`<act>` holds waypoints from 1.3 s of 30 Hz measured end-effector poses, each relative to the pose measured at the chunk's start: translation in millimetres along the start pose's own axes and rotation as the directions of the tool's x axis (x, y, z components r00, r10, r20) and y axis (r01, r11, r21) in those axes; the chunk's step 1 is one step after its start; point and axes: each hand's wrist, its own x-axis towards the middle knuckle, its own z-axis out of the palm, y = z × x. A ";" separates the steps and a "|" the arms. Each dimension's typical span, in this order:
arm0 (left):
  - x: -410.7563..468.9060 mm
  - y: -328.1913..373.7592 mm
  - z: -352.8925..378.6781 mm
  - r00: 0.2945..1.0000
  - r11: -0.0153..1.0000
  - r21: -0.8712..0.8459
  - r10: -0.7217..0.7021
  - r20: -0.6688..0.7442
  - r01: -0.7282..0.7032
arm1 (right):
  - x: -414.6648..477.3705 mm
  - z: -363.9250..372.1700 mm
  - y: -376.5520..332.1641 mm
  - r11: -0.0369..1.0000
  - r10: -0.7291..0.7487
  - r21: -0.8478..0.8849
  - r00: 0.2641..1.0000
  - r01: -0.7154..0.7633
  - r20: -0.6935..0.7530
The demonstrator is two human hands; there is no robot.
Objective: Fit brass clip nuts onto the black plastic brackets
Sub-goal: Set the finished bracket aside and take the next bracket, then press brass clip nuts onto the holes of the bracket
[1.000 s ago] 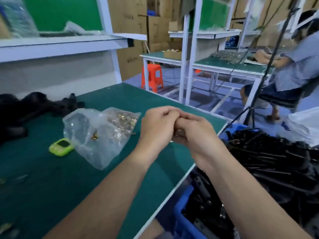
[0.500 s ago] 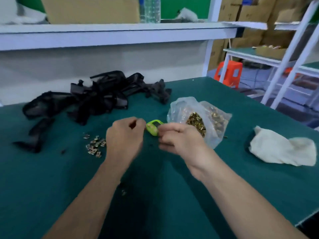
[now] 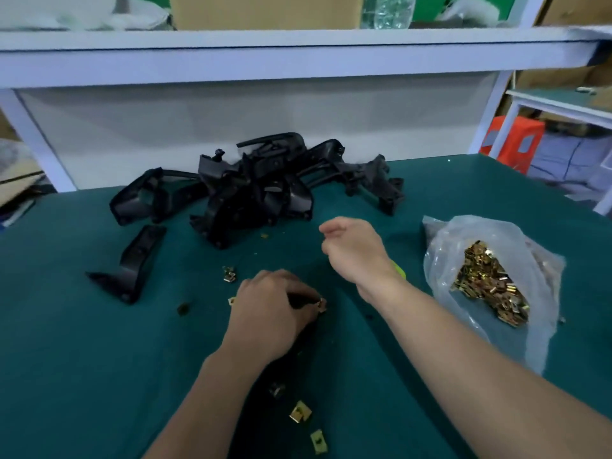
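Since the frame before, the two hands had parted: the left hand (image 3: 271,309) had dropped to the green mat (image 3: 82,376) and the right hand (image 3: 356,256) had lifted away from it.

Nearest the camera, loose clip nuts (image 3: 300,411) lay scattered on the mat beside the left forearm. Further in, the left hand rested knuckles up with its fingers curled down onto the mat, and one brass nut (image 3: 321,304) sat right at its fingertips; whether it was actually pinched could not be told. A few more nuts (image 3: 229,274) lay just beyond that hand.

The right hand hung above the mat, fingers loosely curled, with nothing visible in it. A yellow-green object (image 3: 400,270) peeped out from behind its wrist.

To the right, a clear plastic bag (image 3: 443,233) lay open, holding a heap of brass clip nuts (image 3: 486,279).

Further back on the left lay a single black bracket (image 3: 132,266), and beyond it a tangled pile of black brackets (image 3: 258,187). On the white shelf (image 3: 298,58) above stood a cardboard box (image 3: 265,11) and a clear bottle (image 3: 387,11).
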 end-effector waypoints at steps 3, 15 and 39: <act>3.0 -10.8 5.3 0.998 0.997 -0.079 -0.009 -0.061 0.004 | 36.9 16.6 -12.4 0.996 -0.055 -0.069 0.998 0.053 -0.023; 10.2 -34.4 3.5 0.975 0.994 -0.071 -0.097 -0.202 0.084 | 138.5 67.1 -28.7 0.992 0.089 -0.073 0.987 -0.099 -0.131; -6.2 16.6 -16.0 0.926 0.769 -0.629 -0.147 -0.347 -0.113 | -77.9 -34.0 -6.1 0.909 -0.250 0.326 0.966 0.257 -0.065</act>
